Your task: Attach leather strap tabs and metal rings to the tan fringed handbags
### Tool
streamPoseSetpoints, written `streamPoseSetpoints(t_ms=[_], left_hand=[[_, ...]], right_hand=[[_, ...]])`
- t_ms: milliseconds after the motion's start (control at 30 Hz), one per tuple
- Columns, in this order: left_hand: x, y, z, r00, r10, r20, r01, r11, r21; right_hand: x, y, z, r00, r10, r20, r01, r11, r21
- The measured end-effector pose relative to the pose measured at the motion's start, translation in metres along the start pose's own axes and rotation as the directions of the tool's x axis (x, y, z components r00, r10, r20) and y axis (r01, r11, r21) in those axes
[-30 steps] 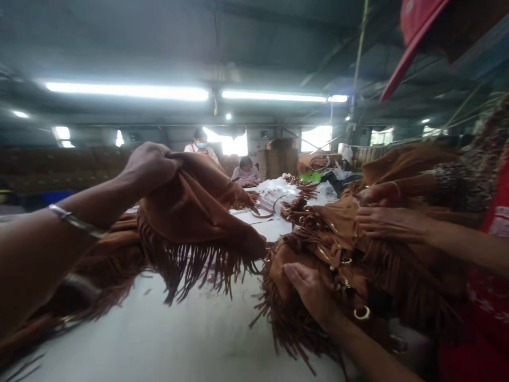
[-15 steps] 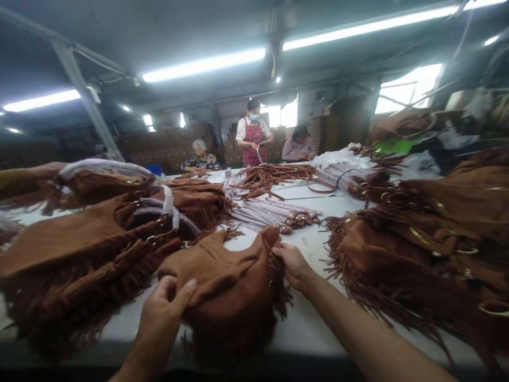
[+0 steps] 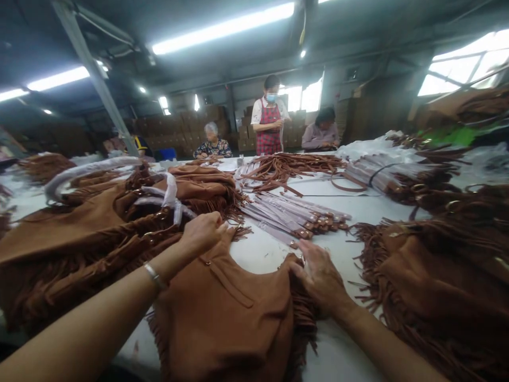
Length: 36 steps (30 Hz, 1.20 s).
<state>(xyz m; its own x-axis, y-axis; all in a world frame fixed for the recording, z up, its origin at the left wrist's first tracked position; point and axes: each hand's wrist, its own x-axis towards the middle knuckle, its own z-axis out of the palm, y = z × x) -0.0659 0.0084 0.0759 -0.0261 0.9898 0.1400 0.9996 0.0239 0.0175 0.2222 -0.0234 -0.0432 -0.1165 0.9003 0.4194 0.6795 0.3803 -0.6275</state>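
Note:
A brown fringed handbag [image 3: 230, 318] lies before me on the white table, its curved opening facing away and a zip line on its upper side. My left hand [image 3: 202, 233] is closed at the upper left corner of the bag; the pinched part is mostly hidden. At the upper right corner, by a metal ring, my right hand [image 3: 320, 270] grips the bag between thumb and fingers. Just beyond its fingertips lie several plastic-wrapped straps [image 3: 294, 215] with brown, metal-fitted ends.
More fringed bags [image 3: 71, 233] are piled on the left, some with wrapped handles, and another pile [image 3: 433, 281] stands on the right. Loose brown straps [image 3: 286, 167] and a tied strap bundle [image 3: 385, 172] lie farther back. Co-workers [image 3: 270, 119] are across the white table [image 3: 254, 257].
The bag has been spread flatter and turned, showing its zip side. My left hand has moved up to its far left corner. A hand at the far left has left view.

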Motion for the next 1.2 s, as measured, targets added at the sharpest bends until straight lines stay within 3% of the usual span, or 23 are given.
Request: streamPoseSetpoints(t_ms=[100, 200, 267, 367, 433, 500, 567, 633, 700, 767, 867, 933, 1033, 1200], left_hand=[[0.052, 0.012, 0.043, 0.984, 0.005, 0.18, -0.006, 1.0, 0.0], [0.074, 0.016, 0.078, 0.968, -0.014, 0.251, 0.013, 1.0, 0.003], [0.076, 0.019, 0.09, 0.965, -0.006, 0.262, 0.007, 1.0, -0.003], [0.069, 0.028, 0.089, 0.966, 0.084, 0.245, -0.075, 0.996, -0.046], [0.061, 0.039, 0.082, 0.961, 0.184, 0.208, -0.168, 0.982, -0.09], [0.049, 0.054, 0.075, 0.952, 0.264, 0.157, -0.246, 0.961, -0.123], [0.033, 0.07, 0.07, 0.932, 0.354, 0.083, -0.341, 0.929, -0.142], [0.016, 0.084, 0.068, 0.865, 0.5, -0.05, -0.502, 0.859, -0.101], [0.002, 0.094, 0.07, 0.732, 0.643, -0.225, -0.655, 0.755, 0.026], [-0.008, 0.101, 0.074, 0.596, 0.716, -0.363, -0.713, 0.68, 0.171], [-0.012, 0.105, 0.083, 0.464, 0.765, -0.447, -0.74, 0.612, 0.278], [-0.012, 0.105, 0.09, 0.425, 0.784, -0.453, -0.761, 0.58, 0.289], [-0.011, 0.103, 0.099, 0.434, 0.772, -0.463, -0.77, 0.585, 0.253], [-0.008, 0.098, 0.107, 0.431, 0.759, -0.488, -0.788, 0.58, 0.207]], right_hand=[[-0.002, 0.001, 0.002, 0.973, -0.059, 0.225, 0.064, 0.998, -0.015], [-0.009, 0.002, 0.002, 0.964, -0.008, 0.265, 0.026, 0.998, -0.064], [-0.013, 0.002, -0.001, 0.956, -0.02, 0.292, 0.037, 0.998, -0.052], [-0.015, 0.004, -0.008, 0.915, -0.034, 0.402, 0.008, 0.998, 0.066], [-0.011, 0.007, -0.014, 0.943, 0.029, 0.332, -0.064, 0.994, 0.093], [-0.006, 0.009, -0.02, 0.981, 0.143, 0.131, -0.159, 0.98, 0.123], [0.0, 0.01, -0.024, 0.961, 0.275, 0.019, -0.271, 0.927, 0.261], [0.003, 0.009, -0.027, 0.919, 0.391, 0.045, -0.363, 0.799, 0.479], [0.003, 0.006, -0.027, 0.879, 0.466, 0.105, -0.41, 0.624, 0.665], [0.002, 0.003, -0.025, 0.856, 0.49, 0.167, -0.424, 0.478, 0.769], [0.0, -0.002, -0.019, 0.834, 0.467, 0.294, -0.483, 0.361, 0.798], [-0.001, -0.004, -0.012, 0.826, 0.405, 0.391, -0.535, 0.348, 0.77], [0.0, -0.005, -0.002, 0.812, 0.314, 0.492, -0.582, 0.371, 0.724], [0.002, -0.003, 0.006, 0.8, 0.341, 0.494, -0.597, 0.357, 0.719]])
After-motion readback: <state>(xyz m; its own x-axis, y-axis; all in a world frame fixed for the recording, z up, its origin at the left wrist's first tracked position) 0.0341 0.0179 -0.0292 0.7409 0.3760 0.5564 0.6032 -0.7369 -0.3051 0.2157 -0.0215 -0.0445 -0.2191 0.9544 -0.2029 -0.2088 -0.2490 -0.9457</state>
